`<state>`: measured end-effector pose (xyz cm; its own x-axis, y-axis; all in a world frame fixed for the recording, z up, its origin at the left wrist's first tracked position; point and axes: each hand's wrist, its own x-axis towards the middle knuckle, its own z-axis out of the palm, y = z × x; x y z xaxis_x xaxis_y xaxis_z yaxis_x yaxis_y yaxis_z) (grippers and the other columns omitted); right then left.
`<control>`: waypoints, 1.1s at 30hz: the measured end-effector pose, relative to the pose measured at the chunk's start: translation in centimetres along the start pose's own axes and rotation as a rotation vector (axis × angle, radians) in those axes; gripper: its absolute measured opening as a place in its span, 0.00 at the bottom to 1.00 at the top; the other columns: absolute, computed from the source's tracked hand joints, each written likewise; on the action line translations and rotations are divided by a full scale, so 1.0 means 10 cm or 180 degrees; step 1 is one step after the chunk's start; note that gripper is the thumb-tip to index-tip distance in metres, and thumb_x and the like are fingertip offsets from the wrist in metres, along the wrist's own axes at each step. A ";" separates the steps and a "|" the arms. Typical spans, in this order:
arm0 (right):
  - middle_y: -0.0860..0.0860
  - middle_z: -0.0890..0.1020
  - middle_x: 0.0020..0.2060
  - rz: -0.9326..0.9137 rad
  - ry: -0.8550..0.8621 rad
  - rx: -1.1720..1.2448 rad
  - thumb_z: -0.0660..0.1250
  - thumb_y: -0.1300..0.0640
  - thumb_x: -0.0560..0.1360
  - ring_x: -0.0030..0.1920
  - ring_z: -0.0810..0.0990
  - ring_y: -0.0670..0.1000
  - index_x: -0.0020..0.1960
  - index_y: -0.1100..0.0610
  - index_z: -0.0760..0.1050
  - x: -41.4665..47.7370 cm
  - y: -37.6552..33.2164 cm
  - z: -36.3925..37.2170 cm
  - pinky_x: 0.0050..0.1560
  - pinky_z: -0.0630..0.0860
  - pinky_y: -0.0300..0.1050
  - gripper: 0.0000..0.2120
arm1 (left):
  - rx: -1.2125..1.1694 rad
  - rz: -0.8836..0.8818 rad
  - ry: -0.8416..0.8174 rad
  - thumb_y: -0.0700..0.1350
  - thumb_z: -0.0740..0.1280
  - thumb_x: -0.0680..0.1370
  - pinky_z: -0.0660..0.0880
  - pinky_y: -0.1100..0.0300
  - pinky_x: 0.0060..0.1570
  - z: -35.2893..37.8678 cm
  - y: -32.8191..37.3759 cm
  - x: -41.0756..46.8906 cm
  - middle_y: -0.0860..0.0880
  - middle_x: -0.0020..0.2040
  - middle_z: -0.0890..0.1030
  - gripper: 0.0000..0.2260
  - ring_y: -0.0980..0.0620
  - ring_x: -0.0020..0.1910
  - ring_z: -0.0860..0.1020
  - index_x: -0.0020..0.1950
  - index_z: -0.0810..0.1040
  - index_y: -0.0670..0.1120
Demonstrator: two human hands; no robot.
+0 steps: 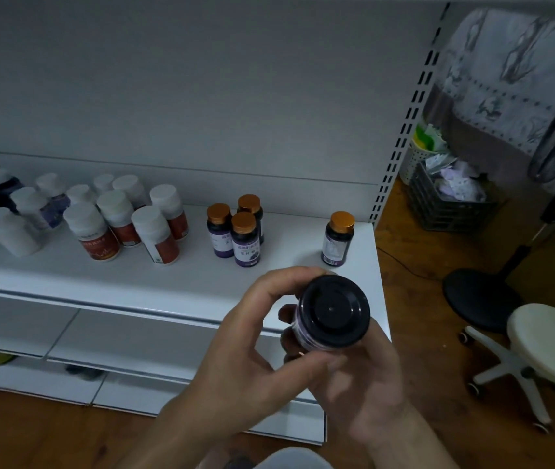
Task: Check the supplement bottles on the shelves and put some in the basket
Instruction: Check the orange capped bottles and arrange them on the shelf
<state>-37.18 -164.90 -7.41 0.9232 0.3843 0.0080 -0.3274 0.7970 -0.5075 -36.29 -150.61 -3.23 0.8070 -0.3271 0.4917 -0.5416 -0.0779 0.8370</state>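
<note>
Both hands hold one dark supplement bottle (331, 314) in front of the shelf, its round black base turned toward me and a purple label showing on its side. My left hand (252, 336) curls over the bottle from the left. My right hand (360, 377) grips it from below and the right. On the white shelf (66, 275) stand three dark bottles with gold caps (235, 228) and a lone gold-capped bottle (338, 238) near the right end. White bottles with red labels (127, 221) stand further left. No basket is in view.
More white and dark bottles (8, 211) crowd the shelf's left end. Lower white shelves (134, 336) sit beneath. To the right, on the wooden floor, are a white wheeled stool (546, 343), a black stool (479, 296), a fan stand and a grey crate (445, 201) of packets.
</note>
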 end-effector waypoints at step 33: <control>0.43 0.83 0.47 -0.0521 0.0993 -0.3616 0.75 0.48 0.69 0.50 0.82 0.48 0.51 0.41 0.79 0.28 0.12 0.35 0.43 0.81 0.43 0.12 | -0.1015 -0.1528 -0.0471 0.46 0.75 0.70 0.78 0.57 0.54 -0.88 -0.44 -0.17 0.51 0.60 0.78 0.26 0.49 0.56 0.79 0.66 0.75 0.55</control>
<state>-35.69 -161.24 -4.96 0.9981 0.0610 0.0133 0.0196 -0.1037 -0.9944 -33.22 -141.41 -5.65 0.8903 -0.4549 0.0209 -0.0083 0.0296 0.9995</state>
